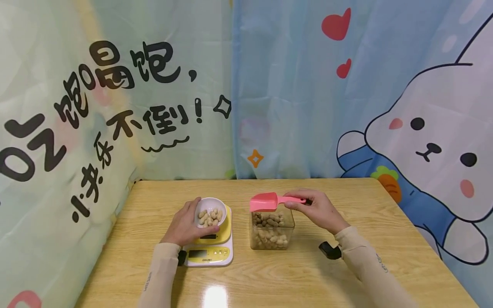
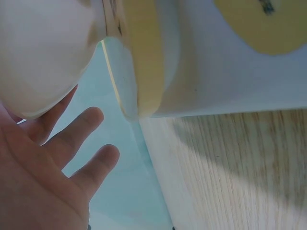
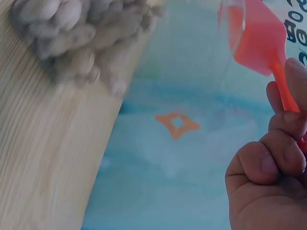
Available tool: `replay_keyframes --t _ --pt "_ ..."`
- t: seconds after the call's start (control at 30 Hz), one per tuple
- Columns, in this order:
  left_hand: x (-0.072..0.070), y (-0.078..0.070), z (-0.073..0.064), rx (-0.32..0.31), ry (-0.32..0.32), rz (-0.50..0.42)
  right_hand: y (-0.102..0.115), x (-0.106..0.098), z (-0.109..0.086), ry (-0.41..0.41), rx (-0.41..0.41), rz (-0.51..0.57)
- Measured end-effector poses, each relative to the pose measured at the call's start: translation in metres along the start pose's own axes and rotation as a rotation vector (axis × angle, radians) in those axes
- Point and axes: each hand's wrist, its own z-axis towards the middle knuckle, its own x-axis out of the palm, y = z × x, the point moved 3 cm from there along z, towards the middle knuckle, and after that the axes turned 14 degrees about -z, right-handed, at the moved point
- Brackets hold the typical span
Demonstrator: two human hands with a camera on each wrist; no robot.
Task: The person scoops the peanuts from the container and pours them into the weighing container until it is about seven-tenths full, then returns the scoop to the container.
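My left hand (image 1: 186,224) grips a small white bowl (image 1: 199,205) by its sides, thumb at the near rim, with several peanuts (image 1: 209,217) inside. The bowl is over the yellow top of a white kitchen scale (image 1: 227,256); in the left wrist view, its white side (image 2: 43,52) appears beside the scale's yellow edge (image 2: 146,62). A pink scoop (image 1: 265,202) is held by its handle in my right hand (image 1: 317,209), level above a clear box (image 1: 269,246) of peanuts. No peanuts show in the scoop (image 3: 261,40) in the right wrist view.
Scale and box stand side by side on a wooden table (image 1: 292,282). Printed curtains (image 1: 277,107) hang behind the table's far edge and along its left side. A black wrist device (image 1: 330,250) juts out under the right sleeve.
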Motion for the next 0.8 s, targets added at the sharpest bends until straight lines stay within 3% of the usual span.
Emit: replay_keyframes --t 0.4,0.8 --pt "0.0 0.002 0.001 0.009 -0.014 0.01 -0.004 -0.026 -0.006 0.077 -0.074 -0.209" --pt "-0.002 0.001 0.003 0.023 -0.008 0.033 -0.001 -0.018 -0.001 0.233 -0.143 -0.317"
